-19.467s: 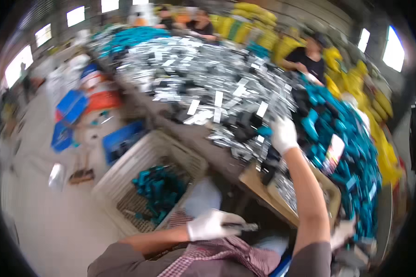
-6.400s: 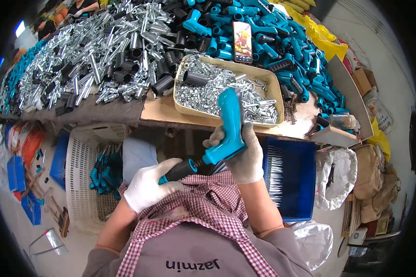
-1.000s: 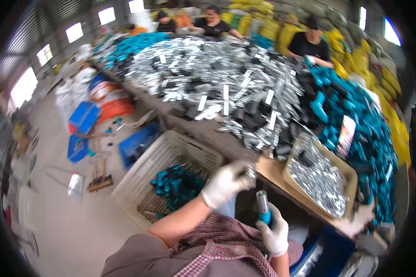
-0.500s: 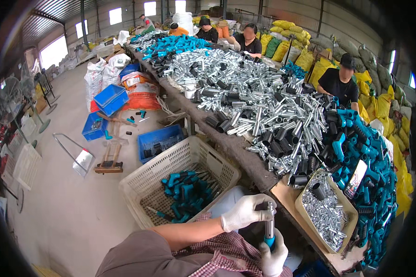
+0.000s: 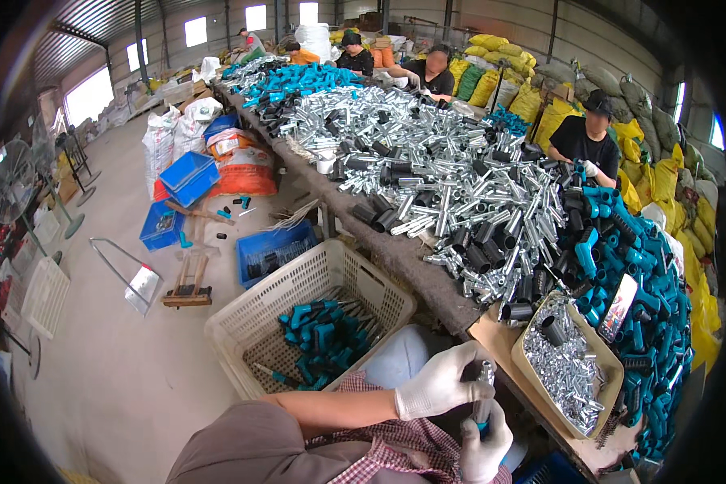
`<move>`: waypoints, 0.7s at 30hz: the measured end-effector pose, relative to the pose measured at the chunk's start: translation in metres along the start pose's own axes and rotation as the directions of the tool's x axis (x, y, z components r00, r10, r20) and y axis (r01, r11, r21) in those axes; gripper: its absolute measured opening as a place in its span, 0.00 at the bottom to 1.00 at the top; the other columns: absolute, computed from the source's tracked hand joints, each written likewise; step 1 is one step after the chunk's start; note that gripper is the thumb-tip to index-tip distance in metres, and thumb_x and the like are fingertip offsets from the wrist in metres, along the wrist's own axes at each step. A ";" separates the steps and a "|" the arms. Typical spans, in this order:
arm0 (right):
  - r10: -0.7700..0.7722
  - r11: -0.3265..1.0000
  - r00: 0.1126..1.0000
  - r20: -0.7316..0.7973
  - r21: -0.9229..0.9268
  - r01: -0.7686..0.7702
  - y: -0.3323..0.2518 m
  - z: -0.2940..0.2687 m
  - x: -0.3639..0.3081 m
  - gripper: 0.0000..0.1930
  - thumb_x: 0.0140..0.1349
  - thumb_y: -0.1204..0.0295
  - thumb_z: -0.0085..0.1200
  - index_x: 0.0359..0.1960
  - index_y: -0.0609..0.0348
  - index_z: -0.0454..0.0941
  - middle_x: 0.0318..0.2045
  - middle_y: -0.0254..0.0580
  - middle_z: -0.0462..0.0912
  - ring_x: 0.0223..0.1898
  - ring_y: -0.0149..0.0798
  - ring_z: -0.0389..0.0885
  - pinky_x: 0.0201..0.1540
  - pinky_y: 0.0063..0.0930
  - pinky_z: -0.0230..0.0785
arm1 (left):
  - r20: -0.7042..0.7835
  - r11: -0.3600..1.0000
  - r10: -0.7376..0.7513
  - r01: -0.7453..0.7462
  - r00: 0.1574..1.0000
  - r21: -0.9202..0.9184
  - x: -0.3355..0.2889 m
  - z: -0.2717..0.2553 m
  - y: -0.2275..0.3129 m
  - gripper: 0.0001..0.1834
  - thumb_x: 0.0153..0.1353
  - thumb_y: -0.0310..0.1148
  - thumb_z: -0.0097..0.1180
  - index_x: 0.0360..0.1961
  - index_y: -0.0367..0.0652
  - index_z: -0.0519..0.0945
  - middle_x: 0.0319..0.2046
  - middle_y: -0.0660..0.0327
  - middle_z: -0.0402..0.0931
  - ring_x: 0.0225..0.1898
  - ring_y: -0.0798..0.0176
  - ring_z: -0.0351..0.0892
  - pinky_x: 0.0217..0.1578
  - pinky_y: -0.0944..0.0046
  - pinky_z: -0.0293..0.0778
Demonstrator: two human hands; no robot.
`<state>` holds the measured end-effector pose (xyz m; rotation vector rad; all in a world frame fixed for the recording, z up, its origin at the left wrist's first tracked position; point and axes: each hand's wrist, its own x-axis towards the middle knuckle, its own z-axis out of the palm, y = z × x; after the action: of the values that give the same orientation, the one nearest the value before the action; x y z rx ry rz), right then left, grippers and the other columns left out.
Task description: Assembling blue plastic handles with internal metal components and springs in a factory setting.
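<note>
In front of my lap, a teal handle with a bright metal tube (image 5: 482,410) stands nearly upright between my two white-gloved hands. My right hand (image 5: 487,448) is wrapped round its lower, teal part, which the fingers mostly cover. At the top end, my left hand (image 5: 440,385) has thumb and fingers closed about a small shiny metal piece (image 5: 486,373); where the piece joins the tube cannot be made out. To the left, a cream plastic basket (image 5: 242,355) holds several teal-handled tools (image 5: 323,335) with thin metal shafts.
The long table (image 5: 427,278) carries heaped metal tubes (image 5: 460,189), black sleeves and teal handles (image 5: 649,323). At its near end are a cream tray (image 5: 615,375) of small metal parts and a phone (image 5: 619,306). Blue bins (image 5: 254,246) stand left. Co-workers sit across the table.
My left hand has shifted slightly right and down at the top of the tube, and the tube's top end sits lower. My right hand still grips the lower part. The view has shifted slightly.
</note>
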<state>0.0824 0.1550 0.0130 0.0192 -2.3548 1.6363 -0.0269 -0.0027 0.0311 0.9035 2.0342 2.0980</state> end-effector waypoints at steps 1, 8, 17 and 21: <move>-0.146 0.966 0.986 -0.081 -0.227 0.124 -0.006 0.002 0.003 0.23 0.63 0.63 0.64 0.54 0.65 0.78 0.31 0.35 0.80 0.31 0.32 0.77 0.37 0.28 0.73 | -0.033 1.000 -0.006 0.005 0.999 -0.021 0.001 0.003 -0.004 0.23 0.57 0.44 0.71 0.44 0.39 0.76 0.38 0.62 0.77 0.43 0.69 0.75 0.47 0.66 0.72; 0.161 0.871 0.919 0.360 0.387 -0.303 0.013 -0.025 -0.004 0.26 0.62 0.50 0.62 0.37 0.67 0.79 0.26 0.36 0.78 0.24 0.31 0.75 0.28 0.24 0.68 | 0.303 0.894 -0.006 0.141 0.953 -0.426 0.002 -0.015 0.012 0.24 0.58 0.44 0.69 0.48 0.37 0.79 0.43 0.58 0.79 0.46 0.67 0.75 0.51 0.63 0.71; 0.071 0.997 0.997 0.019 -0.026 -0.071 -0.006 -0.011 -0.005 0.16 0.66 0.62 0.60 0.41 0.66 0.80 0.27 0.32 0.77 0.27 0.25 0.70 0.32 0.22 0.65 | 0.327 0.979 -0.091 0.024 0.941 0.204 0.008 -0.025 0.043 0.22 0.58 0.38 0.67 0.49 0.37 0.78 0.46 0.53 0.80 0.47 0.56 0.81 0.46 0.60 0.76; -0.019 0.991 0.996 0.091 -0.131 0.031 0.006 -0.015 -0.001 0.19 0.64 0.61 0.63 0.44 0.68 0.80 0.27 0.32 0.78 0.28 0.27 0.71 0.33 0.24 0.67 | 0.276 0.937 -0.206 0.109 0.939 0.331 -0.002 -0.025 0.050 0.14 0.55 0.33 0.68 0.38 0.40 0.78 0.38 0.55 0.80 0.41 0.50 0.82 0.41 0.57 0.76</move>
<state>0.0861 0.1708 0.0122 0.0975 -2.5150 1.4948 -0.0202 -0.0316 0.0786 0.9916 2.2124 1.4709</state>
